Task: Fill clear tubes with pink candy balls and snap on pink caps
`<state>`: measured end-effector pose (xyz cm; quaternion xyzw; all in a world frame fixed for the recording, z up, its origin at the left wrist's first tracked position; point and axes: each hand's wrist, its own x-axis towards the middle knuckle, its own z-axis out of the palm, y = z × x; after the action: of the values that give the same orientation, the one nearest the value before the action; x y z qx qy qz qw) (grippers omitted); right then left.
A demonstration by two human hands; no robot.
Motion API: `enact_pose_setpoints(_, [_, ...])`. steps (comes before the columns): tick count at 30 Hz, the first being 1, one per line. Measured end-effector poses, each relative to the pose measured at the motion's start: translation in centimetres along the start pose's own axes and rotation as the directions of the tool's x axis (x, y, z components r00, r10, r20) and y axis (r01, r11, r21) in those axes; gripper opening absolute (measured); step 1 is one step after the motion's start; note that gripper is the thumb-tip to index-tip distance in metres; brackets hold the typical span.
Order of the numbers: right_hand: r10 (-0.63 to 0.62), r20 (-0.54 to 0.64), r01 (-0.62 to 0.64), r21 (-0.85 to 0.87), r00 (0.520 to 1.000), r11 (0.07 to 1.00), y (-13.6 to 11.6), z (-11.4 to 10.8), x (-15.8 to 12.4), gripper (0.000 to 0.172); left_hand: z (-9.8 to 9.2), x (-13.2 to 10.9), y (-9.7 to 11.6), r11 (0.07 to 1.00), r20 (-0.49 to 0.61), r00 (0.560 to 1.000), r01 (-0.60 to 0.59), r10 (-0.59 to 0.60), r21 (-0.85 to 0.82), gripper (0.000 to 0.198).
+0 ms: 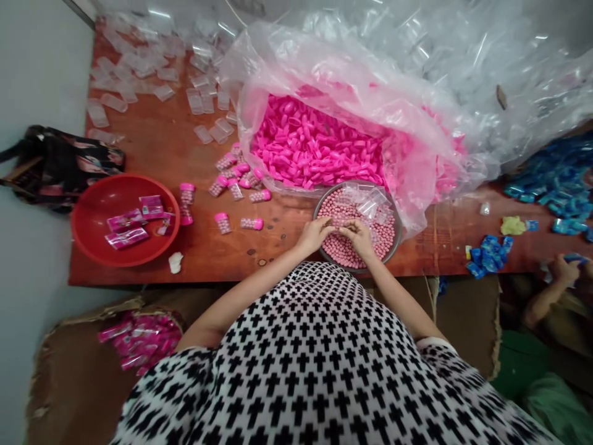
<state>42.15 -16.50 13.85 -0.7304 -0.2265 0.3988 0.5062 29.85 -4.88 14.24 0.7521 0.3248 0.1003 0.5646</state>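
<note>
A metal bowl (pixel 395 244) full of small pink candy balls (pixel 340 247) sits at the table's near edge. My left hand (pixel 315 233) and my right hand (pixel 357 237) are both in the bowl, fingers curled together over the candies; what they pinch is hidden. Clear small containers (pixel 370 201) lie on the candies at the bowl's far side. Behind the bowl a big clear plastic bag (pixel 352 93) holds a heap of pink caps (pixel 315 145). Several filled containers with pink caps (pixel 234 185) lie left of the bowl.
A red bowl (pixel 92 241) with pink packets stands at the left on the wooden table (pixel 152 136). Empty clear containers (pixel 139 74) lie scattered at the far left. Blue wrapped pieces (pixel 488 250) lie right, where another person's hand (pixel 563 269) works. A box of pink packets (pixel 139 340) sits below.
</note>
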Motion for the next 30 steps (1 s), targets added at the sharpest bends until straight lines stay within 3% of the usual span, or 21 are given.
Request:
enact_pose_setpoints(2, [-0.022, 0.053, 0.018, 0.09, 0.998, 0.996, -0.6, -0.3, -0.3, 0.03, 0.2, 0.0, 0.2, 0.994, -0.014, 1.0, -0.023, 0.022, -0.111, 0.028])
enact_pose_setpoints(4, [-0.08, 0.104, 0.073, 0.069, 0.991, 0.995, -1.6, -0.8, -0.4, 0.033, 0.0, 0.1, 0.5, 0.976, -0.015, 0.999, -0.04, 0.038, -0.215, 0.028])
enact_pose_setpoints(7, [-0.216, 0.189, 0.238, -0.1, 0.958, 0.966, -3.5, -1.6, 0.0, 0.041, -0.8, 0.3, 0.7, 0.942, 0.055, 0.997, -0.036, 0.057, -0.335, 0.031])
enact_pose_setpoints(10, [-0.307, 0.357, 0.409, -0.259, 0.882, 0.875, -5.1, -2.4, 0.7, 0.033, -2.0, 0.8, 0.8, 0.934, 0.118, 0.986, -0.074, 0.122, -0.349, 0.032])
enact_pose_setpoints(12, [-0.317, 0.437, 0.473, -0.313, 0.842, 0.824, -5.8, -2.5, 1.2, 0.028, -2.8, 1.1, 0.8, 0.942, 0.125, 0.978, -0.119, 0.164, -0.312, 0.031])
enact_pose_setpoints(17, [-0.216, 0.555, 0.5, -0.432, 0.804, 0.751, -6.6, -2.0, 1.7, 0.024, -3.9, 1.5, 0.8, 0.949, 0.198, 0.948, -0.197, 0.248, -0.246, 0.03])
enact_pose_setpoints(20, [-0.146, 0.567, 0.479, -0.499, 0.81, 0.722, -6.5, -1.8, 1.6, 0.015, -4.0, 1.7, 0.6, 0.946, 0.228, 0.932, -0.233, 0.283, -0.224, 0.032])
enact_pose_setpoints(23, [-0.151, 0.506, 0.428, -0.493, 0.849, 0.757, -6.2, -2.1, 1.3, 0.017, -4.1, 1.9, 0.3, 0.947, 0.19, 0.944, -0.225, 0.27, -0.228, 0.033])
enact_pose_setpoints(26, [-0.115, 0.487, 0.39, -0.513, 0.866, 0.765, -6.0, -3.0, 1.8, 0.024, -4.4, 2.1, 0.0, 0.955, 0.113, 0.977, -0.148, 0.182, -0.256, 0.032])
enact_pose_setpoints(30, [-0.149, 0.427, 0.416, -0.646, 0.892, 0.64, -6.9, -3.6, 5.6, 0.028, -4.9, 2.1, -0.3, 0.869, 0.104, 0.994, 0.016, 0.041, -0.495, 0.039])
